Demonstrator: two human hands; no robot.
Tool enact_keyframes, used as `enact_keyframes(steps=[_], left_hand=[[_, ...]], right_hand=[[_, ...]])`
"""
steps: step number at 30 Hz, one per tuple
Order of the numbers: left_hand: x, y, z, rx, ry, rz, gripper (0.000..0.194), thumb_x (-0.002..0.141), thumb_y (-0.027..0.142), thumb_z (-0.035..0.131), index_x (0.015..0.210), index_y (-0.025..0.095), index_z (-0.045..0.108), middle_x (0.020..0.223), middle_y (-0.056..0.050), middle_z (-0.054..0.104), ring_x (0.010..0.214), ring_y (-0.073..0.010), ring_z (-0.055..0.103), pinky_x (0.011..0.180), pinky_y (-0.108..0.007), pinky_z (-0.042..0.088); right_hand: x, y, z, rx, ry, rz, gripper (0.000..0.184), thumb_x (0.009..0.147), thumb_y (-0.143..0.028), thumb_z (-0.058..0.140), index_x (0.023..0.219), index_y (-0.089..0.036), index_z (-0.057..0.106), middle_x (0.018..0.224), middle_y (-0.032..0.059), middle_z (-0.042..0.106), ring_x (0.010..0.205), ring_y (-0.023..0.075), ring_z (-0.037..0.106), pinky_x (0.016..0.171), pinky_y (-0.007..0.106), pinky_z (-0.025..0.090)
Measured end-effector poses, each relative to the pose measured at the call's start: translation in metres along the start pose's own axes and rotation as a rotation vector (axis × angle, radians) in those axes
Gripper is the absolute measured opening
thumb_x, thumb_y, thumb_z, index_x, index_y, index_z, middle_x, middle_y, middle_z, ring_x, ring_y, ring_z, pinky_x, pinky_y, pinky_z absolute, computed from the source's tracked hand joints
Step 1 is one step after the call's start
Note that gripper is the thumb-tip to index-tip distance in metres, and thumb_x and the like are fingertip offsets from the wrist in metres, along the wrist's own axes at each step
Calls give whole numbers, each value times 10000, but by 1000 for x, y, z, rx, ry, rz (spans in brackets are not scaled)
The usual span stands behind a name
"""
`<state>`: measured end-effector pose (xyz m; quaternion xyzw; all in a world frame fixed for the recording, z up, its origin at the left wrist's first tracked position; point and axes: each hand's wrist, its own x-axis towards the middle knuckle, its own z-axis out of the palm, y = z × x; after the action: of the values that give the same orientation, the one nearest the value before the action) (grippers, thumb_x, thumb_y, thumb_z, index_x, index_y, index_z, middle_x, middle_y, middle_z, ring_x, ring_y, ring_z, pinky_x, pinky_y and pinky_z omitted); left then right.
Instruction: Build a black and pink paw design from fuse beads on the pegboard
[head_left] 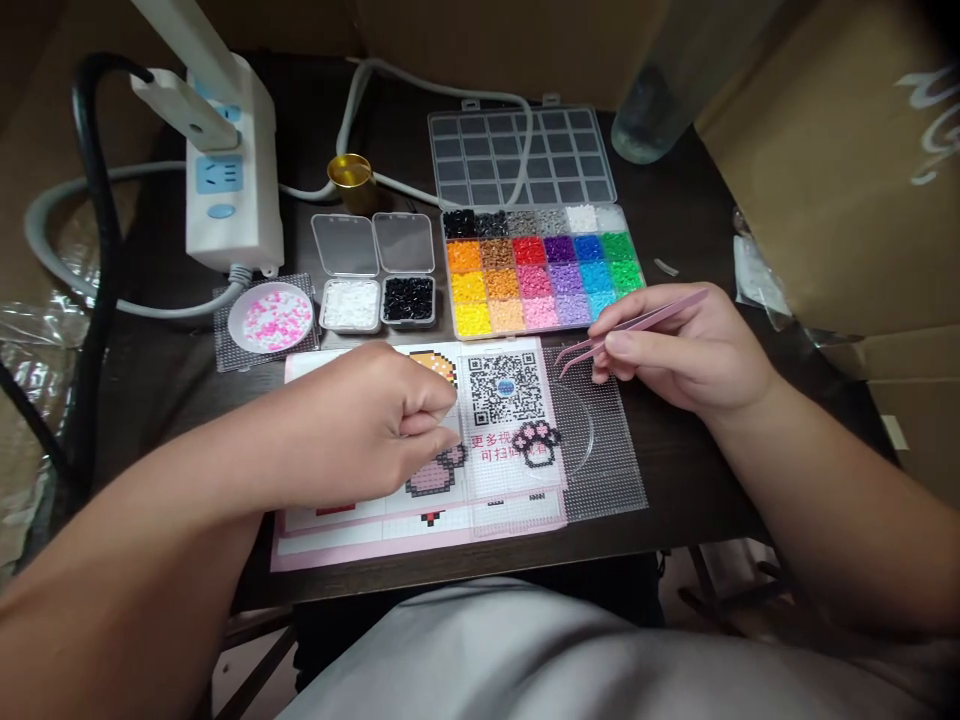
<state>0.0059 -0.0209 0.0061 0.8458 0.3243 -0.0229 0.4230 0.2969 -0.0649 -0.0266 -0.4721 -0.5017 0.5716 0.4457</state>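
My left hand [375, 425] is closed, thumb against curled fingers, above the printed pattern sheets [517, 485]. Whatever its fingertips may hold is hidden or too small to name. In my right hand [705, 350] is a pair of pink bent-tip tweezers [660, 312], its two points slightly apart with nothing visible between them. The tips hover over a clear pegboard [619, 460] that overlaps the sheets' right part. A paw shape of fuse beads [537, 445], with black outline, pink pads and pale middle, sits on the pegboard left of and below the tips.
Behind the sheets stands an open bead box [544, 265] sorted by colour. Left of it are small boxes of white beads [350, 303] and black beads [409, 299], and a dish [270, 318] of pink and white beads. A gold cup [351, 180], power strip [232, 190] and cables lie farther back.
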Motion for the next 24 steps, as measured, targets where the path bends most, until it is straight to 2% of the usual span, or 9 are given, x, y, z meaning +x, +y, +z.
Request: enact_keyframes(steps=[8,24], left_hand=[[3,-5,4,120,-66,-113,406,758,223,601,550,230,253,465,61,295,422,-92,246,418,-297,180],[6,-3,3,186,-122,-205,440,794,388,634,550,228,305,470,60,344,452,-101,280,477,-290,221]], right_hand=[[-1,4,-4,-58,-13,-27,149,784,-360,898,844,-252,816,613,3,702,542,155,642,499,302,514],[-3,4,-5,-93,22,-49,139,785,-337,892,848,-235,822,633,19,723,550,167,662,475,300,499]])
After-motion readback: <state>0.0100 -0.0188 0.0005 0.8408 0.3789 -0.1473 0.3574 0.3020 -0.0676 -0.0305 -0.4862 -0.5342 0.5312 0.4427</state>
